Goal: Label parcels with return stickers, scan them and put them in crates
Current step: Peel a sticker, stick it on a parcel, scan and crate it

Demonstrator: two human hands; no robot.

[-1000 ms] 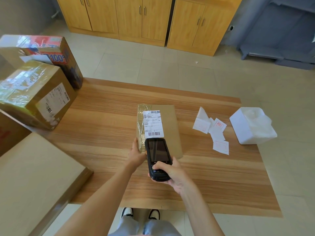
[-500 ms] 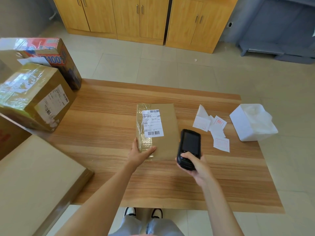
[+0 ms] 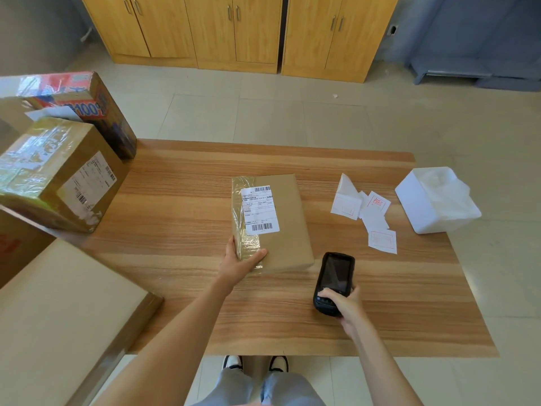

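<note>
Wooden cabinets (image 3: 234, 30) line the far wall above a pale tiled floor (image 3: 263, 118), and a wood-grain worktop (image 3: 181, 200) fills the middle of the view. At the near left a large plain cardboard box (image 3: 58, 312) overlaps the worktop edge; beyond it sits a tape-wrapped carton (image 3: 55, 174) with a shipping label on its side, and behind that a printed carton (image 3: 87, 104) with red and blue graphics. Near the worktop's centre lies a flat brown parcel (image 3: 281, 224) with a white barcode label (image 3: 260, 210) and clear tape along its left edge. The left hand (image 3: 241, 259) holds the parcel's near left corner, thumb lying on top, fingers round the side. At the far right stands a white box (image 3: 436, 200) lined with thin plastic. Between it and the parcel lie loose return stickers (image 3: 366, 215) with red print. The right hand (image 3: 344, 303) has its grip clamped on a black handheld scanner (image 3: 333, 282), just right of the parcel's near corner, screen up.
</note>
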